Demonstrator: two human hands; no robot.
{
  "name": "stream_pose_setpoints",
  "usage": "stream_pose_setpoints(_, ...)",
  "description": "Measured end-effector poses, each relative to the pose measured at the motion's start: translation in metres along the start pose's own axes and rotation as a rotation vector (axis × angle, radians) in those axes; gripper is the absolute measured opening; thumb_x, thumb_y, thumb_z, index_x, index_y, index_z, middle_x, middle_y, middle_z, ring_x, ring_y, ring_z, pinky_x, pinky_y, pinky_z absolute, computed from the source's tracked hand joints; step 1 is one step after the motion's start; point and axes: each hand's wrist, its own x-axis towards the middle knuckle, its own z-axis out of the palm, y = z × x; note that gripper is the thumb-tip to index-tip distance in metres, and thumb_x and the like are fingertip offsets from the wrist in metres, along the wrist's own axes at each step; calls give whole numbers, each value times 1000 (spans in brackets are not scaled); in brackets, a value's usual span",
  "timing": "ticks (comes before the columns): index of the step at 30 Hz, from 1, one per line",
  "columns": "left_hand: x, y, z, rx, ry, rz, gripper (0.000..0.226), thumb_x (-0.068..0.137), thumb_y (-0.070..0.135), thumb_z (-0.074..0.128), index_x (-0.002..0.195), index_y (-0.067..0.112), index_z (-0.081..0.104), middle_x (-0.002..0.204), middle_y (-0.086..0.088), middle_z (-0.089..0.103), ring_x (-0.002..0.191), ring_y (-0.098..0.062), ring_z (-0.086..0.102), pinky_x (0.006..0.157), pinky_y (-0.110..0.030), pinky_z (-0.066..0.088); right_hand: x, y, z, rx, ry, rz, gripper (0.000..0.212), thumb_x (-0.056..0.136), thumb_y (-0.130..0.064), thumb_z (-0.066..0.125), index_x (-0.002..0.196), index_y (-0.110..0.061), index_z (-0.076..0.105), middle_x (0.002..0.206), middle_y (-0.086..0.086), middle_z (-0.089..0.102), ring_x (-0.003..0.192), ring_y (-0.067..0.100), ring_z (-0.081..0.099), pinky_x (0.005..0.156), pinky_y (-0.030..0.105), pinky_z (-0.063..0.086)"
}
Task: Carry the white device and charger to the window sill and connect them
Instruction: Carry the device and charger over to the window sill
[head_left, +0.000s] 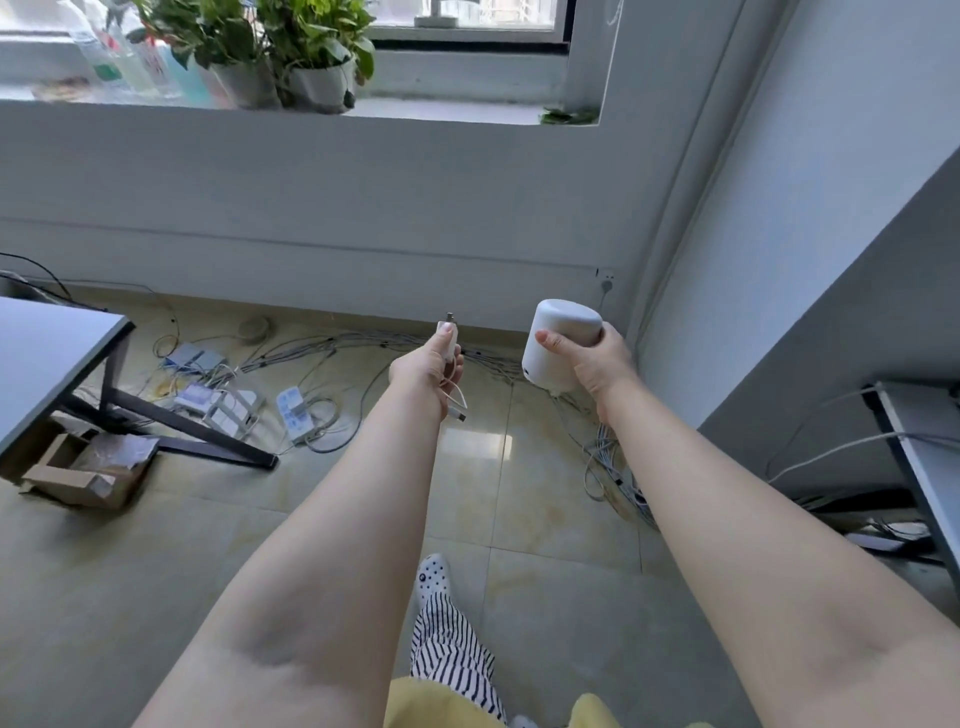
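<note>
My right hand (597, 364) grips a white cylindrical device (558, 332), tilted, held out in front of me at mid-frame right. My left hand (423, 371) is closed around a white charger (448, 332) whose metal plug end points up; its thin white cable loops out below the fist and ends in a small connector (460, 415). Device and charger are apart, with a gap between them. The window sill (457, 110) runs across the top of the view, above the grey wall.
Potted plants (311, 57) and bottles (119, 62) stand on the sill's left part. On the tiled floor lie power strips (291, 410), cable bundles (613, 467) and a cardboard box (88, 473). A desk (47, 358) is at left, another desk (919, 431) at right.
</note>
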Motion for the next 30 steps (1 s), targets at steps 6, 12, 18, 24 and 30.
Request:
stream_pose_setpoints(6, 74, 42, 25, 47, -19, -4, 20, 81, 26, 73, 73, 10, 63, 71, -4, 61, 56, -10, 57, 48, -14, 50, 75, -16, 34, -5, 44, 8, 66, 66, -32, 85, 122, -15, 57, 122, 5, 64, 108, 23, 60, 88, 38, 52)
stream_pose_setpoints(12, 163, 101, 48, 152, -56, -52, 22, 81, 31, 72, 74, 12, 63, 71, -2, 60, 59, -12, 54, 56, -20, 47, 155, -34, 93, -7, 47, 42, 69, 65, -37, 84, 125, -16, 55, 122, 3, 63, 109, 22, 60, 86, 35, 50)
stream_pose_setpoints(18, 234, 145, 56, 221, -22, -84, 24, 80, 32, 74, 71, 13, 62, 70, -1, 60, 59, -12, 55, 51, -25, 46, 214, -45, 141, 5, 70, 68, 69, 66, -37, 84, 125, -16, 56, 121, 1, 64, 109, 21, 60, 82, 32, 48)
stream_pose_setpoints(24, 289, 169, 69, 240, -32, -114, 24, 80, 35, 73, 72, 15, 62, 71, 1, 60, 59, -10, 55, 45, -22, 44, 265, -53, 171, 9, 65, 79, 71, 64, -39, 84, 125, -17, 55, 122, 1, 64, 110, 21, 61, 83, 33, 49)
stream_pose_setpoints(30, 341, 195, 93, 211, -18, -98, 24, 80, 33, 73, 70, 14, 62, 71, -1, 61, 61, -12, 56, 52, -28, 44, 324, -63, 197, 16, 35, 88, 69, 66, -37, 84, 125, -17, 55, 121, 1, 63, 106, 20, 60, 71, 26, 47)
